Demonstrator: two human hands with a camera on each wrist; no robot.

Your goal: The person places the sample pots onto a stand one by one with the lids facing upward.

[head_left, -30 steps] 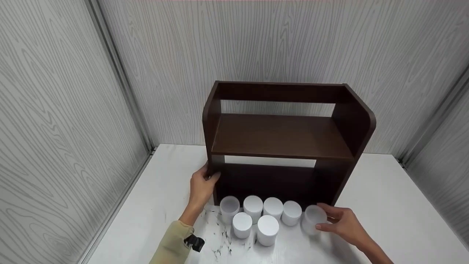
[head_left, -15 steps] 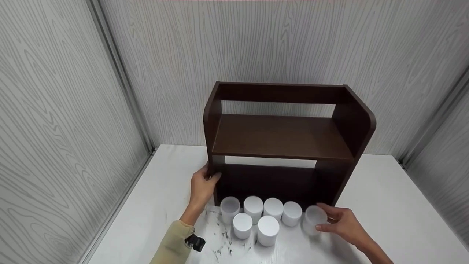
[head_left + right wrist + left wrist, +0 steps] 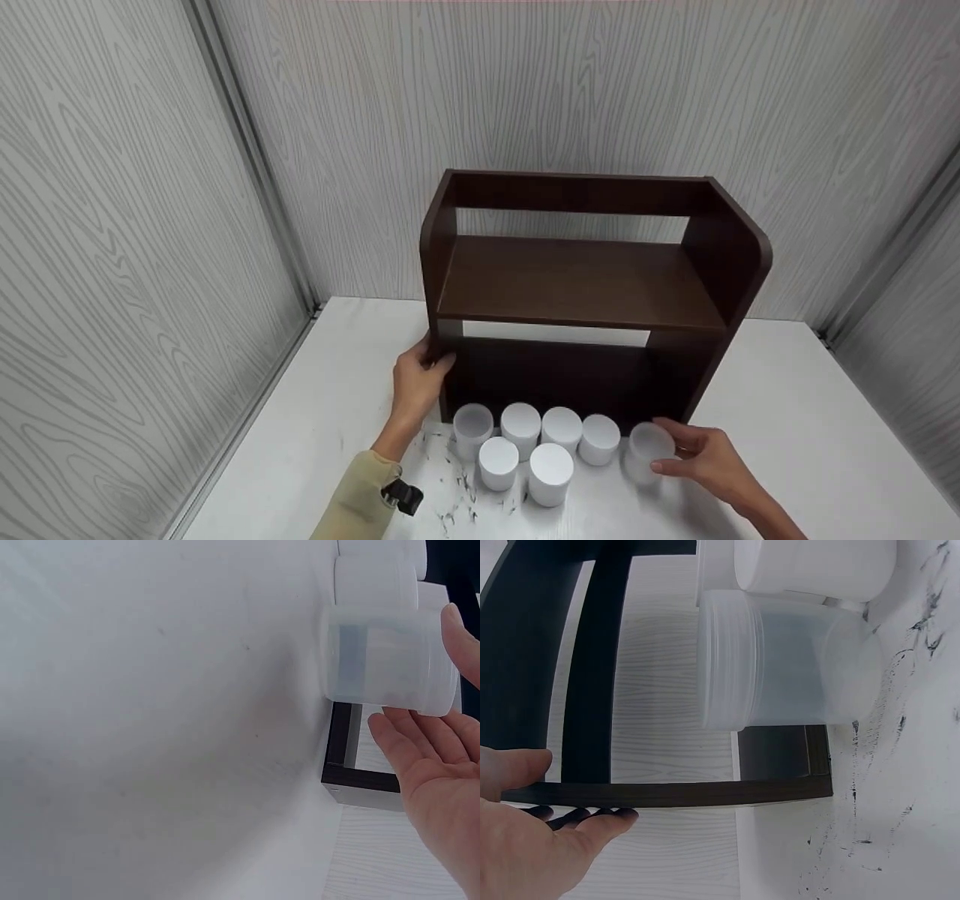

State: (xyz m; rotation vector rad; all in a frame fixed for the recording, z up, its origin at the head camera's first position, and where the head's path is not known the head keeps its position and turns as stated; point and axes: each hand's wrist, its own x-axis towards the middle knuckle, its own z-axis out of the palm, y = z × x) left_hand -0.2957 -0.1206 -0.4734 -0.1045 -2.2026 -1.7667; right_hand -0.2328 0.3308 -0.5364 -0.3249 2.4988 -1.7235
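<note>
A dark brown two-tier shelf (image 3: 577, 281) stands on the white table (image 3: 795, 442). My left hand (image 3: 417, 375) grips the front edge of its left side panel (image 3: 667, 793), thumb on one side and fingers on the other. My right hand (image 3: 697, 456) holds a frosted, see-through jar (image 3: 648, 450) by the shelf's right foot; in the right wrist view the thumb and fingers (image 3: 420, 742) pinch the frosted jar (image 3: 382, 664). Several white jars (image 3: 551, 469) stand in two rows in front of the shelf, and another frosted jar (image 3: 472, 427) sits at the left end.
Grey wood-grain walls close the table in on the left, back and right. Black scuff marks (image 3: 457, 487) speckle the tabletop near my left forearm. Both tiers of the shelf hold nothing. Bare tabletop lies to the left and right of the shelf.
Only the head view has drifted slightly. Both hands, the shelf and the jars keep their places.
</note>
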